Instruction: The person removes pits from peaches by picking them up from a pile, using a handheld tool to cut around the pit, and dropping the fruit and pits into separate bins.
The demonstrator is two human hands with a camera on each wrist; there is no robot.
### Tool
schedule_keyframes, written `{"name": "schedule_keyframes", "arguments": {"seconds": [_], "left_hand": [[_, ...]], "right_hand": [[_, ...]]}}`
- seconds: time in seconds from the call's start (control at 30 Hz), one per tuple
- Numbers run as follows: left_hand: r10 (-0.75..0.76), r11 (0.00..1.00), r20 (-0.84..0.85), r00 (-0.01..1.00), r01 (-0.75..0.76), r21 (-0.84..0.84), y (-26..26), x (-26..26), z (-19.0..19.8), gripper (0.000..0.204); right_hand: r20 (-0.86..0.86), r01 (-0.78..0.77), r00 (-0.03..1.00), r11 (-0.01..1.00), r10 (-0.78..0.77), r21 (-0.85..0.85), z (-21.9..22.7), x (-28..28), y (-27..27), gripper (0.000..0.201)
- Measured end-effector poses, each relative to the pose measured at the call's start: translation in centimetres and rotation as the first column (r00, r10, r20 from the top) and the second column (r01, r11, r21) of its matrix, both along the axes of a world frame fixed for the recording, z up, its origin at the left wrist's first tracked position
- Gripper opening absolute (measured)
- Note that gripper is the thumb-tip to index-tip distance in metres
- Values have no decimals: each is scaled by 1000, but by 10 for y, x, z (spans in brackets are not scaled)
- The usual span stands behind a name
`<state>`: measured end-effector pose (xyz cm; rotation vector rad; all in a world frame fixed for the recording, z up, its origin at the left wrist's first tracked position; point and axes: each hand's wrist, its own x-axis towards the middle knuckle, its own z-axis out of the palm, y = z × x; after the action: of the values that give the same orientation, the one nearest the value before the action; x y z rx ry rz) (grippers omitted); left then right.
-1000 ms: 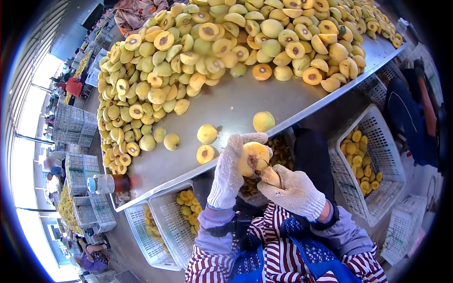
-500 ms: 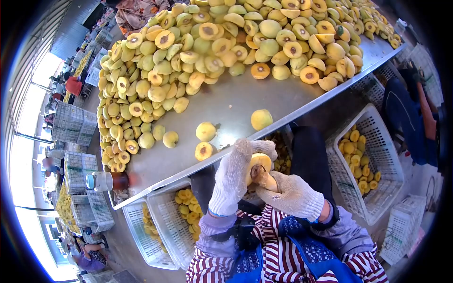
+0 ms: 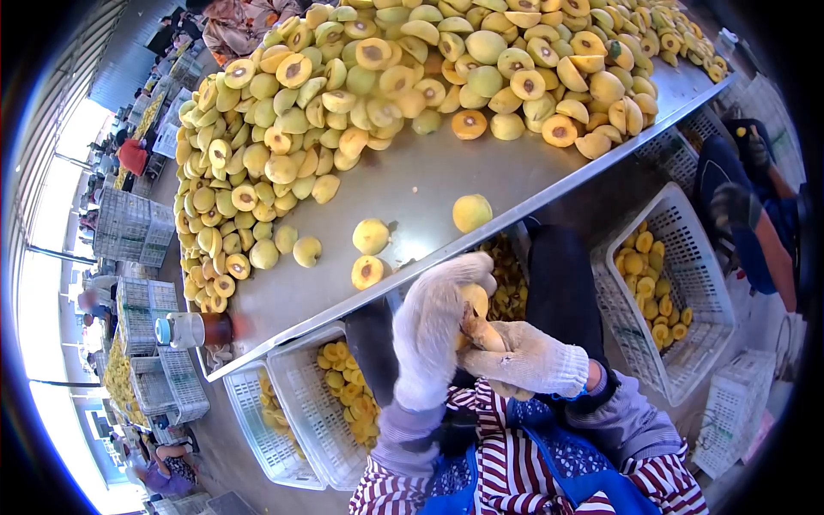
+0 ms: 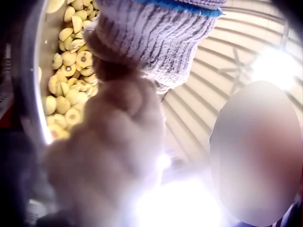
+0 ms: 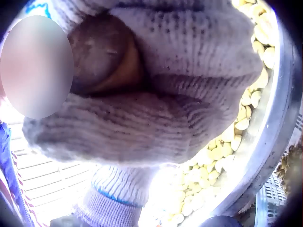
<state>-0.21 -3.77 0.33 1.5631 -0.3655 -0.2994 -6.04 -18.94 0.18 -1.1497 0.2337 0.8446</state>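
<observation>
My left hand (image 3: 433, 322), in a white knit glove, holds a yellow peach half (image 3: 474, 299) in front of the table edge; the fingers hide much of the fruit. My right hand (image 3: 532, 356), gloved too, grips a short tool by its pale wooden handle (image 3: 487, 336). The tool's tip is at the brown pit hollow of the peach half, its working end hidden. In the right wrist view, the rounded brown handle end (image 5: 97, 54) pokes out of the curled glove. Blur covers the left glove (image 4: 113, 123) in the left wrist view.
A big pile of peach halves (image 3: 343, 103) covers the far side of the metal table (image 3: 412, 193). Several loose ones, including a peach (image 3: 472, 213), lie nearer. Crates of fruit, like the white crate (image 3: 712, 300), stand below the edge. A jar (image 3: 193, 330) stands left; another person (image 3: 747, 223) is right.
The peach half has turned from facing the camera to nearly edge-on as the left hand rolled over it. The right hand has rotated with the tool kept at the pit hollow.
</observation>
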Motion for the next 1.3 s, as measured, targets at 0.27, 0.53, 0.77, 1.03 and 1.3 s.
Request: {"name": "schedule_keyframes", "arguments": {"seconds": [0.27,0.53,0.77,1.03,1.3], "left_hand": [[136,983,-9,991,-134,124,-13,-3,13,27],[-185,972,-300,936,220,85,-6,21,2,28],[-62,974,-254,965,3,-226,-16,-7,3,33],[-192,981,242,951,191,30,-9,10,-9,26],[-509,643,-488,710,-64,-763,-19,-9,-15,53]], "right_hand": [[25,78,996,984,-83,161,-10,-6,-2,21],[-89,17,996,978,1,206,-12,-9,-9,28],[-13,78,997,972,-77,222,-21,-16,-8,33],[-242,171,970,743,-13,646,-32,-32,-2,26],[-180,40,980,802,86,596,-39,-34,1,24]]}}
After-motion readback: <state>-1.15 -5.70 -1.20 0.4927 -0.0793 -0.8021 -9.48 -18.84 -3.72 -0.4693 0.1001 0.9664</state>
